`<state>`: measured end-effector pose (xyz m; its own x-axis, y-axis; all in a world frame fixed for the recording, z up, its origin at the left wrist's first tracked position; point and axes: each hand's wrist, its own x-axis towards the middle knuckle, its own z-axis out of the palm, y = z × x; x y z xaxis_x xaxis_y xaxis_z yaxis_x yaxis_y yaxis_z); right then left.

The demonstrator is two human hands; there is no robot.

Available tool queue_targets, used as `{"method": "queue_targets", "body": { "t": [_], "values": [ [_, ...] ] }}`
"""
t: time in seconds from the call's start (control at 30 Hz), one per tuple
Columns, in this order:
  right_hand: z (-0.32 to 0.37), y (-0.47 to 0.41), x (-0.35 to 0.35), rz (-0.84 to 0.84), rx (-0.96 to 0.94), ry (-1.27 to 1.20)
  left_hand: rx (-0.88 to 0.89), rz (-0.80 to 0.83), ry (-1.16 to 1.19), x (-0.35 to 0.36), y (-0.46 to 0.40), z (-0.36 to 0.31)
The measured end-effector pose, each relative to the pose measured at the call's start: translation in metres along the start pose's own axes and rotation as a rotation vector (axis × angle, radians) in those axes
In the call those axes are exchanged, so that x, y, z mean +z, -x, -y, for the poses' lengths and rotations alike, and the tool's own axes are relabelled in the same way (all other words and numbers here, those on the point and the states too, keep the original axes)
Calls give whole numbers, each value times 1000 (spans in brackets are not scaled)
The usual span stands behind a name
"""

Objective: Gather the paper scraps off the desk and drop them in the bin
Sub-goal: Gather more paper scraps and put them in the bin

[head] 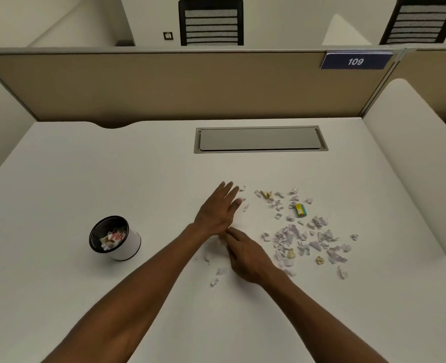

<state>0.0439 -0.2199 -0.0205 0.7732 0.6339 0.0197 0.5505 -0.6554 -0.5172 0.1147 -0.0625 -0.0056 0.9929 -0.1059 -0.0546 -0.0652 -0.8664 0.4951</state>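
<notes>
Clearly early: the bin (115, 238) holds some paper, yet most paper scraps (305, 237) litter the bench (112, 166). Left hand (218, 209) flat, spread; right hand (245, 254) loosely raking scraps, grip unclear.

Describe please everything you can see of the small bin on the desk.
The bin is a small round container with a white outer wall, a black rim and a dark inside that looks like mesh. It stands on the white desk, left of both hands, and appears tilted toward the camera. Inside lie crumpled paper pieces, some white, one with red print. Nothing touches it except the desk.
</notes>
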Motion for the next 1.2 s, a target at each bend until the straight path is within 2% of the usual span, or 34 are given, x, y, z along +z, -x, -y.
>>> {"method": "queue_targets", "body": {
  "t": [0.17, 0.3, 0.4, 0.5, 0.63, 0.77, 0.87, 1.0, 1.1, 1.2],
  "values": [
    [1, 10, -16, -194, 110, -99, 86, 223, -247, 3, -43, -9],
    [-23, 8, -39, -298, 235, -117, 89, 297, -271, 19, -37, -9],
    [-44, -6, -54, -268, 319, -80, 101, 226, -230, 28, -21, -8],
    [-60, -32, -64, -209, 304, 7, 149, 198, -216, 32, -2, -5],
    [-75, -65, -63, -27, 269, 210, 188, 164, -158, 32, 28, 1],
    [-74, -73, -50, 127, 271, 287, 171, 119, -22, 28, 56, 9],
    [-57, -60, -37, 92, 227, 228, 65, 10, 199, 19, 67, 15],
    [-33, -32, -23, 57, 106, 175, -116, -257, 364, 9, 78, 24],
    [-22, -20, -20, 12, 137, 76, -213, -363, 341, 7, 88, 31],
    [-17, -17, -23, -9, 196, -21, -254, -344, 213, 13, 103, 37]
  ]
}}
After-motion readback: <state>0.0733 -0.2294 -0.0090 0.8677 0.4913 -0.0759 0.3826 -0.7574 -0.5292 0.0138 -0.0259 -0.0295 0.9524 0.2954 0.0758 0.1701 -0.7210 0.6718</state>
